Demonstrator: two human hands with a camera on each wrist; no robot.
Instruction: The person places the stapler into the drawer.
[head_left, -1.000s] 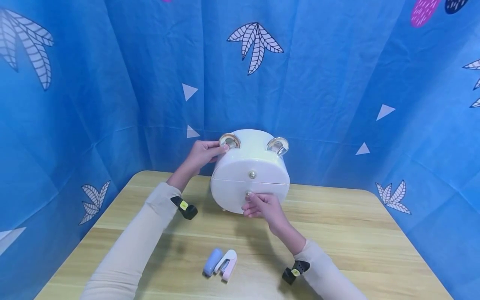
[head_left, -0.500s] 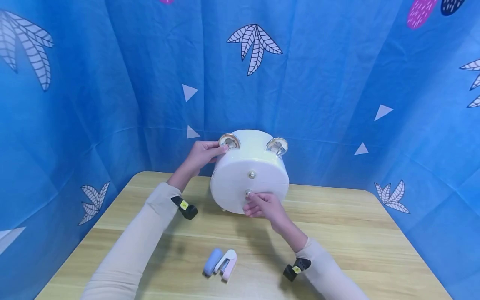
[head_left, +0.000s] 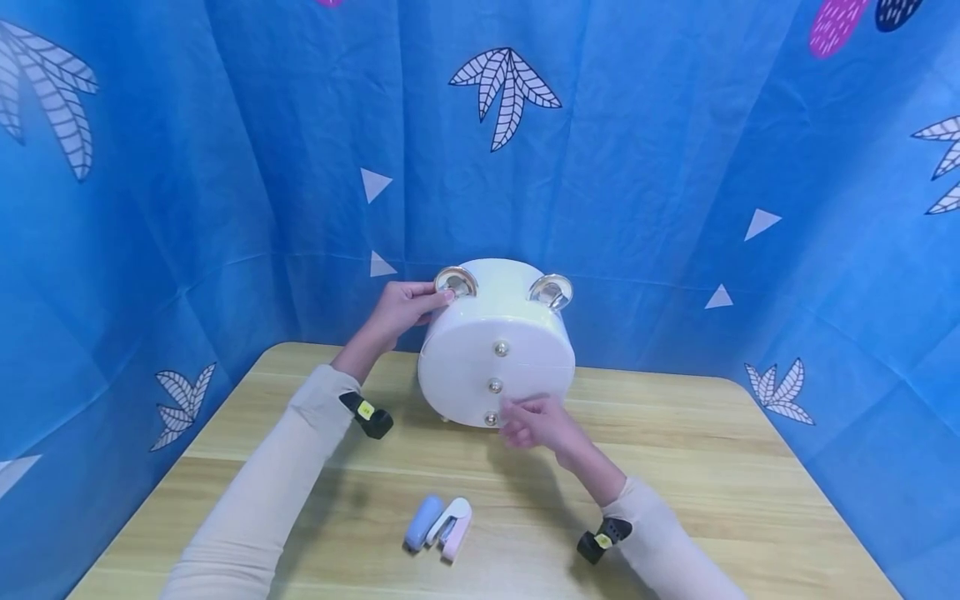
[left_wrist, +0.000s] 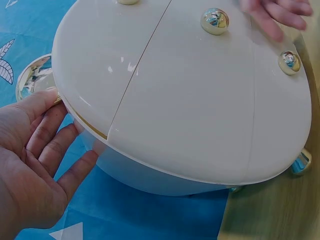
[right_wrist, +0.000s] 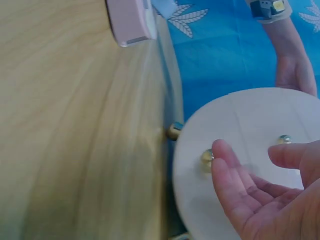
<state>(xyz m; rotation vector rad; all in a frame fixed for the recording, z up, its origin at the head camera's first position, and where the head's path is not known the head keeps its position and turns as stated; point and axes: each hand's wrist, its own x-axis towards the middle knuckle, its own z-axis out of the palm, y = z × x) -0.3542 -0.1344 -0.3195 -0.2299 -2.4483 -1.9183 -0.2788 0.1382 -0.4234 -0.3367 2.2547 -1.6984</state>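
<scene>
A white, round-fronted drawer box (head_left: 457, 358) stands on the table, with two gold ear-shaped pieces on top and three gold knobs down its front. My left hand (head_left: 401, 312) holds the box at its left ear (head_left: 465, 275), thumb on the ear's base and fingers along the side. In front of the lower drawers is my right hand (head_left: 546, 423), off the knobs, with its fingers loosely bent and holding nothing. The middle knob (head_left: 495, 386) and bottom knob (head_left: 491, 419) are beside its fingertips. Thin seams between the drawers show in the left wrist view (left_wrist: 255, 105).
A pink and white stapler (head_left: 457, 533) lies on the wooden table (head_left: 675, 483) nearer the front, beside a rounded lavender-blue object (head_left: 423, 523). A blue patterned curtain (head_left: 637, 167) hangs behind the table and on both sides.
The middle drawer has gone in and its dark upper gap has closed. My right hand has left the middle knob, moving slightly right and down. My left hand stays at the ear.
</scene>
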